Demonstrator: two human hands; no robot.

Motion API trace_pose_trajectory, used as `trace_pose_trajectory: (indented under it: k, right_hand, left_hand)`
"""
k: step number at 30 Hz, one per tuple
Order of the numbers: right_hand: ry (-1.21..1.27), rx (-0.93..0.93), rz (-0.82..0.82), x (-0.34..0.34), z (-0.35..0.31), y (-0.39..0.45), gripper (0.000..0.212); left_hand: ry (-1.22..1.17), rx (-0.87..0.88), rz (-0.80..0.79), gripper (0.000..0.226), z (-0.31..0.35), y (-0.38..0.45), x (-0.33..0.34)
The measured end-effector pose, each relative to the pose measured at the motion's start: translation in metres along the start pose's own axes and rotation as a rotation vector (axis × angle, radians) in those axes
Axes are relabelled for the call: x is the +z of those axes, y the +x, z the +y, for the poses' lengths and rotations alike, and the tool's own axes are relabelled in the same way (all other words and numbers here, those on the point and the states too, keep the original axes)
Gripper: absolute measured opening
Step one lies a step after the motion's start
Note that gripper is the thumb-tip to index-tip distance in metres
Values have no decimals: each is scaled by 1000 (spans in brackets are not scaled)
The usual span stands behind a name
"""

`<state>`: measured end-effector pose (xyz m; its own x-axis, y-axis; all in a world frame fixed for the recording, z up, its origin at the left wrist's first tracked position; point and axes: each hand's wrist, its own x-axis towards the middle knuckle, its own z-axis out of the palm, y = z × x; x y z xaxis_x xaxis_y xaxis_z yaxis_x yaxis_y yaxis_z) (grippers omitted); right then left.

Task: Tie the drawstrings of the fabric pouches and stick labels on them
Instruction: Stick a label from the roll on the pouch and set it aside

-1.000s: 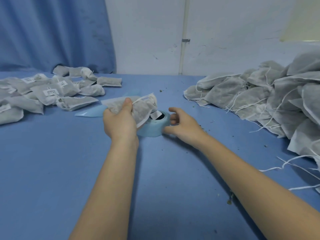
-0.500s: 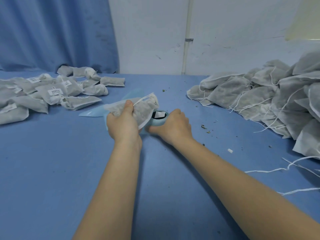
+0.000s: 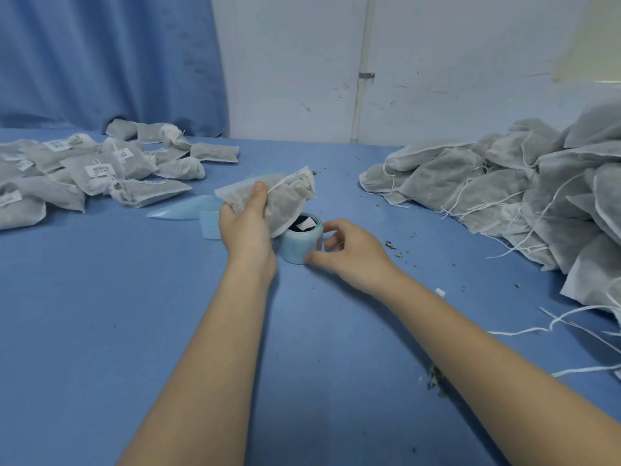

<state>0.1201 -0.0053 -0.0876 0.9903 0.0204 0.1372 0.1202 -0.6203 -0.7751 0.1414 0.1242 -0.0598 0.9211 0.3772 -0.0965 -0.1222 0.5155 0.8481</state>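
My left hand (image 3: 247,227) grips a grey filled fabric pouch (image 3: 285,196) a little above the blue table, thumb on top, its white drawstring across the front. Just right of it stands a light-blue roll of labels (image 3: 300,245), upright, with a white label showing in its dark core. My right hand (image 3: 349,255) rests against the roll's right side, thumb at its base and fingers curled at its far edge. Whether the fingers pinch a label is hidden.
A large heap of unlabelled pouches (image 3: 524,196) with loose white strings fills the right. Labelled pouches (image 3: 97,169) lie at the left. A strip of blue backing paper (image 3: 188,210) trails left of the roll. Herb crumbs (image 3: 393,245) dot the blue table (image 3: 134,331).
My right hand drew back from over the roll to its right side, fingers spreading. The pouch in my left hand stayed raised beside the roll.
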Motion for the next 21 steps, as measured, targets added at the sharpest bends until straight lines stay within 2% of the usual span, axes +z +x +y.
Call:
trace_pose_trajectory:
  k: [2, 5, 10, 13, 17, 21]
  right_hand:
    - [-15, -15, 68, 5, 3, 2, 49]
    - [34, -26, 80, 12, 6, 5, 54]
    - [54, -49, 87, 15, 3, 5, 66]
    - [92, -64, 83, 12, 6, 1, 60]
    - [132, -55, 179, 10, 7, -2, 39]
    - [112, -38, 242, 13, 4, -1, 32]
  left_hand:
    - [-4, -3, 30, 10, 3, -2, -2]
    - [65, 80, 179, 13, 8, -9, -8]
    - [89, 21, 67, 21, 5, -23, -7]
    - [101, 37, 56, 28, 5, -23, -3]
    - [62, -3, 69, 14, 4, -20, -5]
    - [70, 3, 64, 14, 1, -20, -4]
